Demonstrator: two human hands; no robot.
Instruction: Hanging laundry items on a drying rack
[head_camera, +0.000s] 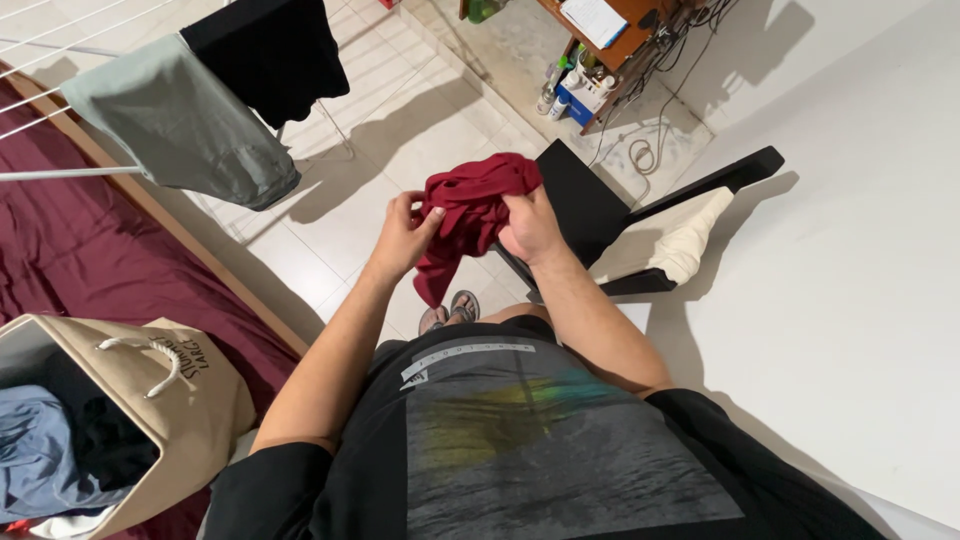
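Note:
A dark red garment (470, 215) is bunched up in front of my chest. My left hand (405, 232) grips its left side with the fingers curled into the cloth. My right hand (528, 225) holds the right side from behind. A loose end of the fabric hangs down between my forearms. Both hands are level, above my sandalled feet (449, 310) on the white tiled floor.
A drying rack (60, 172) at upper left carries a grey-green garment (180, 125) and a black one (272, 52). A beige laundry hamper (190, 400) with clothes sits on the maroon bed at lower left. A black chair (600, 215) with a cream cloth stands ahead, a cluttered desk beyond.

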